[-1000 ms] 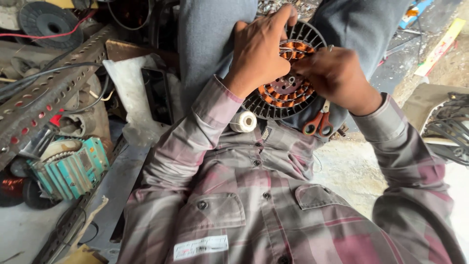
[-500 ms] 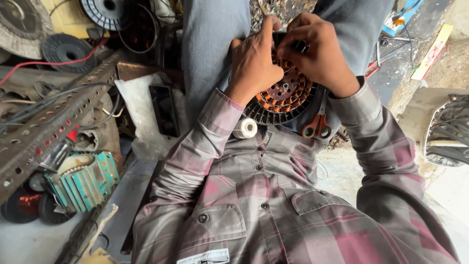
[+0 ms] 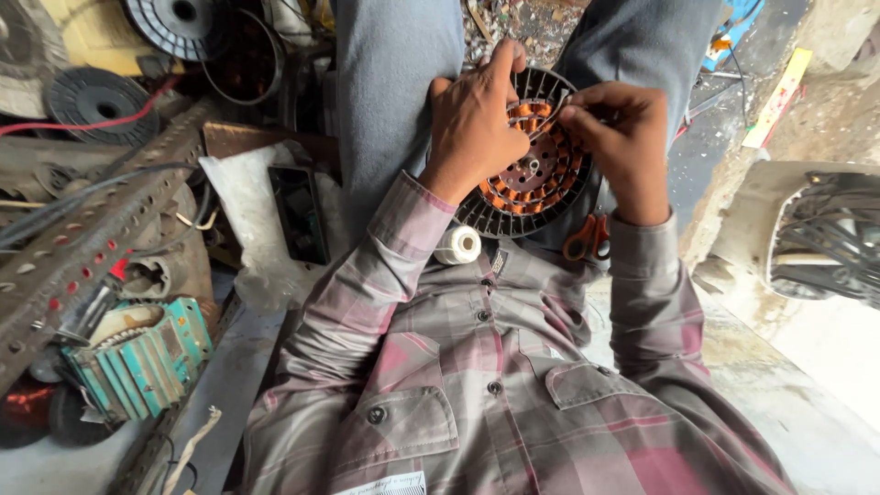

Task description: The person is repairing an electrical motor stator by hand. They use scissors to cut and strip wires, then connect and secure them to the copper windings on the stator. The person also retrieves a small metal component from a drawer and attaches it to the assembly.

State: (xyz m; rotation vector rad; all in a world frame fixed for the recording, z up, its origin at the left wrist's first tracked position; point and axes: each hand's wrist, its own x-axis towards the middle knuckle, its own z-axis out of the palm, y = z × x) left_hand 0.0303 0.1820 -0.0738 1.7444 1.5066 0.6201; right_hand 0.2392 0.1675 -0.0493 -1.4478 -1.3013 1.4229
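Stator [image 3: 532, 174], round, black laminated ring w/ copper-orange wound coils, sits on the person's lap between the knees, flat face up toward the camera. Being a disc it has no real long axis; its centre axis points up at the viewer, tipped slightly away. Left hand [image 3: 472, 124] drapes over the left rim, fingers curled and pressed down on it, thumb side toward the hub. Right hand [image 3: 623, 137] is at the upper-right edge, fingers pinched together on what looks like thin wire; too fine to be sure. To do this well, I'd judge: keep the left hand pinning the disc so it can't spin, hold tension even, lay each turn snug in its slot w/o crossing. White thread spool [image 3: 456, 245] lies just below the stator on the plaid shirt [image 3: 486, 385]; orange-handled scissors [image 3: 587, 240] near the lower right. Farther left: dark phone [image 3: 298, 213], teal finned motor housing [image 3: 137, 357].
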